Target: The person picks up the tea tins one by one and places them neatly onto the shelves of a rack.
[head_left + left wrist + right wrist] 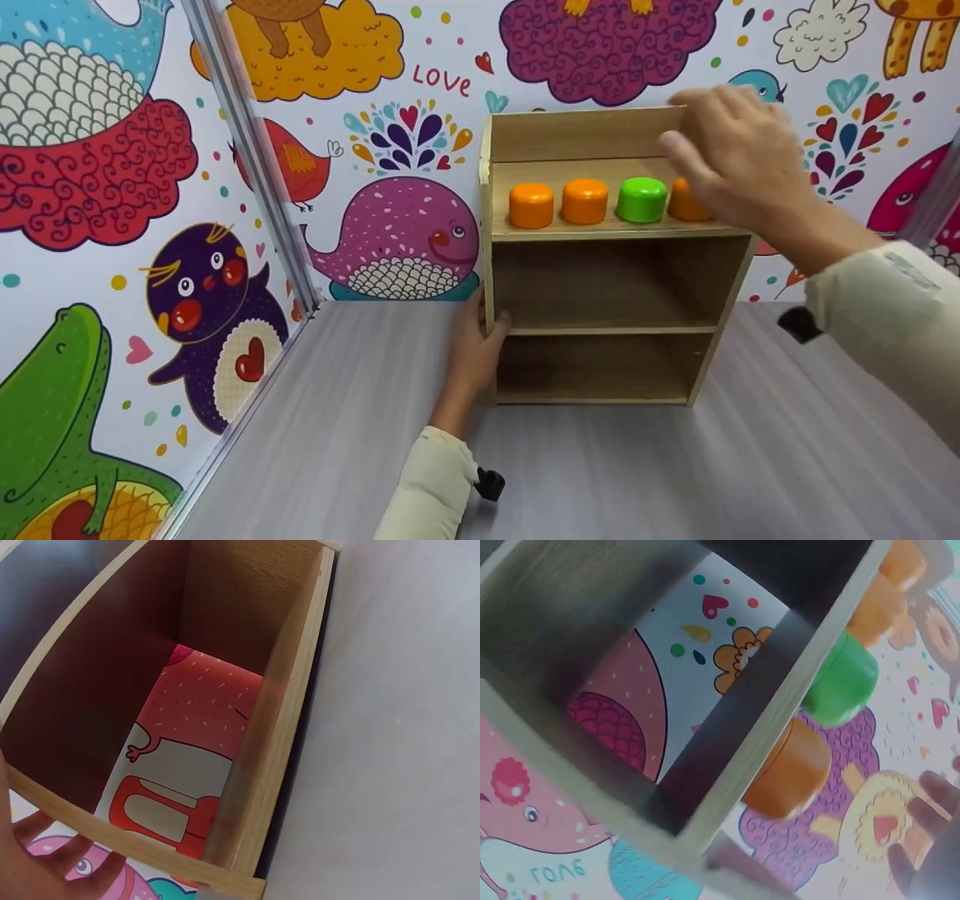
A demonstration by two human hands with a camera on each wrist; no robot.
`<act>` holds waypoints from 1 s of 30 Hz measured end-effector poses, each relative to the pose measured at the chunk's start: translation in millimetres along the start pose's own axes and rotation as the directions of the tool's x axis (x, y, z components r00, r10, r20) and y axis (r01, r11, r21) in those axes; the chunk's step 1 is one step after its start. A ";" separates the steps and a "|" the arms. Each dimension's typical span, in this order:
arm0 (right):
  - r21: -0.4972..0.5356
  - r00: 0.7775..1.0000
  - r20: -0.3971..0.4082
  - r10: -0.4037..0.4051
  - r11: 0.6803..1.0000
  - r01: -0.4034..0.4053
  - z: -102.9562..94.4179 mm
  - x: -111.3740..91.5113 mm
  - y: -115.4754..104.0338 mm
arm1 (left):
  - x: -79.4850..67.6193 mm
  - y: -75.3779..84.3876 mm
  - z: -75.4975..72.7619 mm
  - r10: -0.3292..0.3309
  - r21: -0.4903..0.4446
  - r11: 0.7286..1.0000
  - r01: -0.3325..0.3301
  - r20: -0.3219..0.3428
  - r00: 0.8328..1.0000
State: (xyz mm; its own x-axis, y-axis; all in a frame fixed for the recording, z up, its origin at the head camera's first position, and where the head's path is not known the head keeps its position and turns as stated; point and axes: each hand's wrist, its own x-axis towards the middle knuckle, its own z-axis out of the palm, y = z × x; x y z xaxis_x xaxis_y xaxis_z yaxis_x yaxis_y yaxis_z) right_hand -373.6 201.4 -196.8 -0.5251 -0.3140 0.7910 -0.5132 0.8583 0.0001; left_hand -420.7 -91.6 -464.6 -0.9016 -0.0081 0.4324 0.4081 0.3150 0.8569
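Observation:
A small wooden shelf unit (604,236) stands upright on the table. My left hand (476,341) grips its left side panel, thumb at the front edge and fingers on the outer side. On the top shelf a row of rounded, cup-like pieces runs left to right: orange (531,206), orange (584,202), green (642,200), then another orange one (686,201) partly hidden by my right hand (746,154). That hand hovers over the shelf's right end, fingers loosely extended and holding nothing. In the right wrist view its fingers (922,810) stand apart from the nearest orange piece (791,772).
Below the top shelf are two open compartments, divided by a board (600,330). A wall panel with cartoon animals (405,240) rises behind the unit, another along the left. Grey table surface (337,420) extends in front and on both sides.

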 end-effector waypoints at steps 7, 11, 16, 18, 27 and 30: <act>0.117 0.965 -0.249 0.083 0.992 -0.056 -15.9 -36.1 27.1 | 1.5 -1.5 -0.4 0.015 -0.017 1.000 -0.016 -0.024 1.000; 0.159 0.940 -0.249 0.234 0.967 -0.198 -7.7 -64.9 49.1 | 1.5 -4.0 -1.2 0.024 0.000 1.000 -0.024 -0.037 0.999; 0.103 0.909 -0.130 0.396 0.917 -0.384 18.2 -108.6 87.6 | 0.7 -4.9 -1.3 0.024 0.021 1.000 -0.023 -0.039 0.999; 0.065 0.901 -0.070 0.428 0.903 -0.424 28.8 -124.4 97.9 | 0.3 -4.7 -0.9 0.027 0.024 0.999 -0.026 -0.041 0.999; -0.040 0.856 0.186 0.482 0.874 -0.484 62.6 -161.0 130.5 | 2.9 -0.6 -1.7 0.070 0.030 0.997 -0.069 -0.022 0.997; -0.049 0.832 0.279 0.479 0.873 -0.486 72.8 -163.5 138.8 | 4.2 0.5 -7.0 0.058 0.050 0.997 -0.058 0.017 0.998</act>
